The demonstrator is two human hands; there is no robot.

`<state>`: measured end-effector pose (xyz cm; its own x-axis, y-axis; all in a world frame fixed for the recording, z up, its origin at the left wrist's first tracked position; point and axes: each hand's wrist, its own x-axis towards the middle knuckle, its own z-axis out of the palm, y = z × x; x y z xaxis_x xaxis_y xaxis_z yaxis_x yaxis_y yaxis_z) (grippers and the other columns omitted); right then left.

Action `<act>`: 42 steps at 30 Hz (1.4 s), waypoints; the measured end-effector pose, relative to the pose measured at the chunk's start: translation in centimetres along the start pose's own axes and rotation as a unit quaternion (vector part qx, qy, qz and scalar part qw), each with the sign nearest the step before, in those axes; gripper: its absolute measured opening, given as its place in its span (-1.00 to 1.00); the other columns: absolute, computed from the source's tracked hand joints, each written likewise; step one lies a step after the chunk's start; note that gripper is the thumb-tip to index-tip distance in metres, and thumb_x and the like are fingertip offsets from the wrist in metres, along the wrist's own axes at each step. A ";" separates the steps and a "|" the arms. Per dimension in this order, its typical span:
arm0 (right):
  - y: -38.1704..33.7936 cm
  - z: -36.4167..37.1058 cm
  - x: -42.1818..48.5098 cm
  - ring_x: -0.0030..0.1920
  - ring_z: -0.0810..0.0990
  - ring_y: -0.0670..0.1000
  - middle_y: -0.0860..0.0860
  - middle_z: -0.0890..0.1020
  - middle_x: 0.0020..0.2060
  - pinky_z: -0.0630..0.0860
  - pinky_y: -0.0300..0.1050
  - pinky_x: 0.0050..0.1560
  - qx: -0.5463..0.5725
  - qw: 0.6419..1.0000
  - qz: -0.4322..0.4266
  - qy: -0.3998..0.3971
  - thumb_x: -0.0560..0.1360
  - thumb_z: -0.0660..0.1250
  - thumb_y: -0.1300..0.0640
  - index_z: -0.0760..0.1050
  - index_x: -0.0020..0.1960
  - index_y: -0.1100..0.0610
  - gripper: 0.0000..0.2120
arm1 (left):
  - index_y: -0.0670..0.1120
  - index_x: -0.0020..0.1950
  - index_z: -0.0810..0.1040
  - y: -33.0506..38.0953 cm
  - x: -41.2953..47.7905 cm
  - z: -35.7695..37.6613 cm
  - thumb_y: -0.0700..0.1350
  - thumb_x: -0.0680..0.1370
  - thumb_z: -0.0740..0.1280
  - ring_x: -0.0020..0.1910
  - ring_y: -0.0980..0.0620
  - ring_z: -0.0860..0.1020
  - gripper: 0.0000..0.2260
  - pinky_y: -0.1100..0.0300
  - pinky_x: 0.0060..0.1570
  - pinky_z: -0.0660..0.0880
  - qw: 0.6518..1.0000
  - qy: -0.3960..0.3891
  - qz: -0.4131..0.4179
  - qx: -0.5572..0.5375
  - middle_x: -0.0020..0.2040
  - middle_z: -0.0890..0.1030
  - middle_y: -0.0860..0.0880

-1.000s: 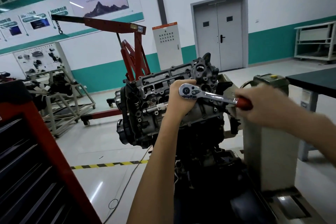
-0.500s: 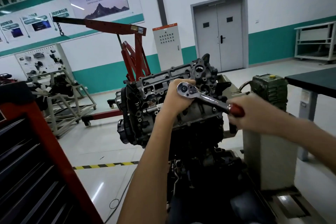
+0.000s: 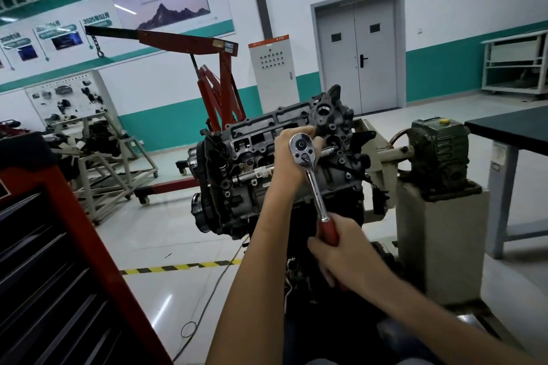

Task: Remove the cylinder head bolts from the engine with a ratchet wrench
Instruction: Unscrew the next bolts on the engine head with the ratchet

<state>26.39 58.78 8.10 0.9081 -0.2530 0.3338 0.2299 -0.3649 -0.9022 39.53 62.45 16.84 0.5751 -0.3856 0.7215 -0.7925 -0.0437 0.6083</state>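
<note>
Compared with a second ago, the ratchet wrench [image 3: 313, 187] points its red handle down and toward the person instead of out to the right, and the right hand [image 3: 341, 258] sits lower with it. That hand wraps its fingers round the lower part of the red grip, leaving the upper end of the grip and the whole chrome shaft bare. The round wrench head lies against the top face of the engine [image 3: 252, 163], near its right end. The left hand [image 3: 285, 157] cups the head from behind, fingers curled between it and the engine casting. Whatever bolt sits under the head is hidden by it and by those fingers.

Count: one wrench, one engine on its stand, two hands, both on the wrench. A short chrome bar [image 3: 253, 175] lies across the engine, just left of the left wrist. One red engine crane [image 3: 219, 89] stands behind the engine, one red tool cabinet [image 3: 59, 246] is at the near left, and one green gearbox [image 3: 439, 151] stands to the right.
</note>
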 end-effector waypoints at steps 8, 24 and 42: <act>-5.5 -14.4 6.0 -0.45 0.48 -0.17 -0.11 0.52 -0.45 0.51 -0.15 -0.34 -0.516 0.840 -0.160 -0.044 0.38 0.39 0.14 0.52 -0.17 0.05 -0.94 | -0.18 -0.39 0.38 -0.7 0.0 -1.5 -0.33 0.38 0.26 -0.40 0.06 0.33 -0.84 0.19 -0.36 0.25 0.996 -0.066 0.053 0.020 -0.43 0.38 -0.10; 0.1 0.0 -0.6 -0.63 0.29 -0.16 -0.09 0.32 -0.63 0.23 -0.42 -0.57 -0.004 0.990 -0.089 0.110 0.42 0.37 0.17 0.27 -0.44 0.07 -0.65 | -0.19 -0.40 0.27 -1.8 -1.1 0.4 -0.15 0.60 0.29 -0.47 0.07 0.21 -0.60 0.21 -0.41 0.20 0.991 0.081 -0.036 -0.097 -0.48 0.24 -0.02; -2.2 -10.5 -4.2 -0.55 0.47 -0.12 0.00 0.54 -0.49 0.33 -0.43 -0.55 -0.026 0.955 -0.084 0.282 0.25 0.25 -0.21 0.48 -0.31 0.02 -0.71 | -0.16 -0.38 0.52 8.1 2.2 8.2 -0.06 0.63 0.17 -0.47 0.00 0.43 -0.59 0.12 -0.17 0.39 0.986 0.074 0.054 0.140 -0.45 0.52 -0.07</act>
<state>18.36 51.27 11.55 0.5231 -0.6250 0.5794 0.3242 -0.4829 -0.8135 32.72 53.71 20.59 0.4919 -0.2633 0.8299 -0.8633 -0.2709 0.4257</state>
